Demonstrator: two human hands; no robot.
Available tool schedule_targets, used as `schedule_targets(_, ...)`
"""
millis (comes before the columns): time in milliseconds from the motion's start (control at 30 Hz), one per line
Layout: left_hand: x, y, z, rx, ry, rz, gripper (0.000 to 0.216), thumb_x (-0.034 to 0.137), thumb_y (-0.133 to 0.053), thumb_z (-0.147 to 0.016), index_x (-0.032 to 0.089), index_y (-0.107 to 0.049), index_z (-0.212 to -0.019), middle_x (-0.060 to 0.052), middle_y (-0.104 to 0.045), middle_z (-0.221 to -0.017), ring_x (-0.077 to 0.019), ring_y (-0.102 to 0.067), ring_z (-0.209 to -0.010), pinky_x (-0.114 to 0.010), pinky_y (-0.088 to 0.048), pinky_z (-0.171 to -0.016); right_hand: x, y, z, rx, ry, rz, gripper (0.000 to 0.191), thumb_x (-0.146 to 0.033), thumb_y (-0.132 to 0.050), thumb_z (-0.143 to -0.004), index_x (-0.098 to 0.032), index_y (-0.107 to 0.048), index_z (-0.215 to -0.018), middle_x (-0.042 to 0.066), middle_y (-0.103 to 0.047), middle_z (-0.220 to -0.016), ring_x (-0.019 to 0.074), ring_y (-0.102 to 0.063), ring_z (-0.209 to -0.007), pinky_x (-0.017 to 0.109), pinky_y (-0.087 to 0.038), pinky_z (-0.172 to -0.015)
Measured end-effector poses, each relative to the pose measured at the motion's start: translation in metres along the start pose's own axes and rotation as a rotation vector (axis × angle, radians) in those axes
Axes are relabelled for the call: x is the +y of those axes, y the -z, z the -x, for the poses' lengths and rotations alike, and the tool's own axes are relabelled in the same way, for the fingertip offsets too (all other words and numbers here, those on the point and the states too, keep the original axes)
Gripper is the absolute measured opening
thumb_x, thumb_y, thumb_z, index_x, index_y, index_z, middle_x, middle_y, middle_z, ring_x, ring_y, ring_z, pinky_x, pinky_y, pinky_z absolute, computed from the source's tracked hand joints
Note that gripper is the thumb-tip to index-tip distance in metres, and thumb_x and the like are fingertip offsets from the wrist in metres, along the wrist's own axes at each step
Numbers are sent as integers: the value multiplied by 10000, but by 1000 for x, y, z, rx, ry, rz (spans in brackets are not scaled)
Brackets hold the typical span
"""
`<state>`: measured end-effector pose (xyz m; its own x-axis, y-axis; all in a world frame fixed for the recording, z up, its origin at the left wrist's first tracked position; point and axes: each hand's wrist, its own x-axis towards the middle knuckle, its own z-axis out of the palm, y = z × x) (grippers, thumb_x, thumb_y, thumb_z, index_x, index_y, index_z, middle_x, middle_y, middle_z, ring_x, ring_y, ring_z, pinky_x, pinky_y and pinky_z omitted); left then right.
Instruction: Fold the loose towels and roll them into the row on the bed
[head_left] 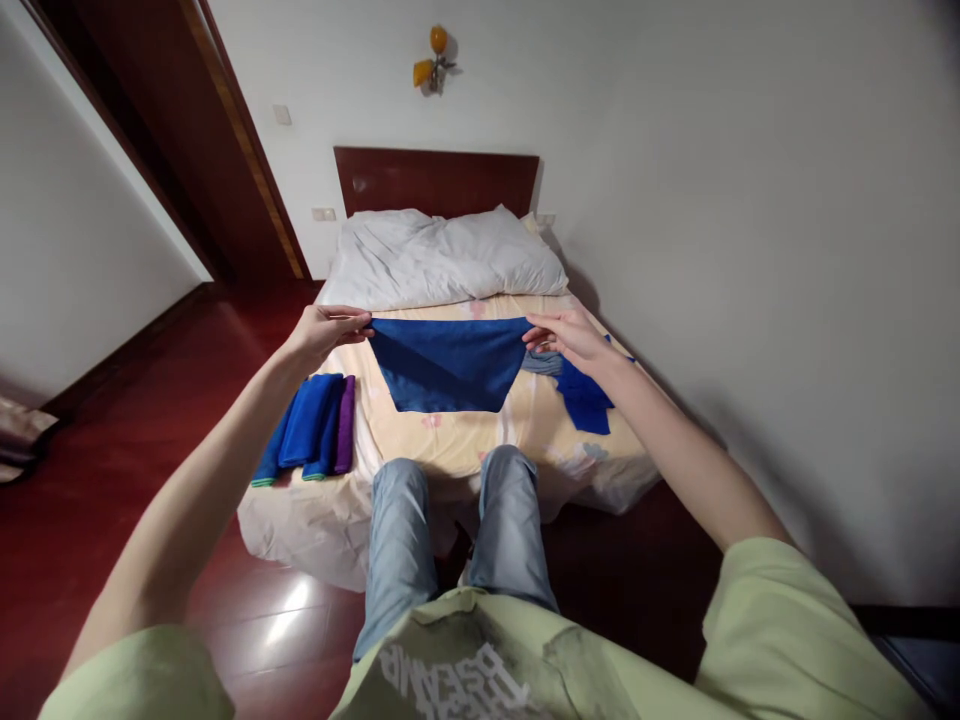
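Observation:
A dark blue cloth (450, 365) is stretched out between my two hands above the bed. Its top edge runs almost straight, and it narrows toward the bottom. My left hand (330, 330) pinches the upper left corner between thumb and fingers. At the upper right corner, my right hand (566, 335) grips the cloth the same way. Several folded blue cloths (309, 420) and a purple one (344, 425) lie side by side at the bed's left front edge. Beyond my right hand, a crumpled bright blue cloth (585, 398) rests beside a grey-blue folded one (543, 362), partly hidden.
The bed (450, 432) has a pale floral sheet and stands against a dark wooden headboard (442, 180). White bedding (450, 255) is heaped at its far end. My knees are close to its front edge. A wall (765, 250) runs along the right side.

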<state>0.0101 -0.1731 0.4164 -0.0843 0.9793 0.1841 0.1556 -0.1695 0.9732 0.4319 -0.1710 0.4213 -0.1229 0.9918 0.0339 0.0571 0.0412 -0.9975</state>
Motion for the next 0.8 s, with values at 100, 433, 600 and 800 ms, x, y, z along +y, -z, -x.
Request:
schedule_targets(100,-9,0,2,-29,48,1,364,354,-894,-664,115,-761,-904,-107,-737,-806,-284,-760,-868,-417,-644,-827,11,4,-3,-8,-50,16,255,-343,-797,-866,-116,-696,-809,121,-758,-727,188,-723,-602,268,-582,-559)
schedule_targets(433,-102,-12,-44,25,241,83,383,341,-952,-552,120,-744,-787,-128,-748,-815,-290,-762,-847,-404,-658,-841,75,-29,-78,-5,-298,20,177,-245,-756,-893,-122,-674,-796,107,-757,-700,149,-696,-560,215,-557,-530)
schedule_targets(600,-106,-21,-83,126,107,56,398,382,-918,-604,113,-729,-828,-100,-736,-758,-258,-754,-804,-411,-648,-838,86,-53,-135,65,-122,53,237,-321,-792,-860,-145,-666,-763,74,-740,-645,132,-682,-558,209,-557,-541)
schedule_targets(800,-75,-13,-112,256,-291,-15,404,440,-744,-814,102,-723,-1034,-66,-758,-896,-173,-725,-845,-323,-607,-824,64,-43,-161,104,294,53,414,-566,-789,-787,-166,-686,-764,58,-754,-759,144,-714,-708,201,-564,-611)
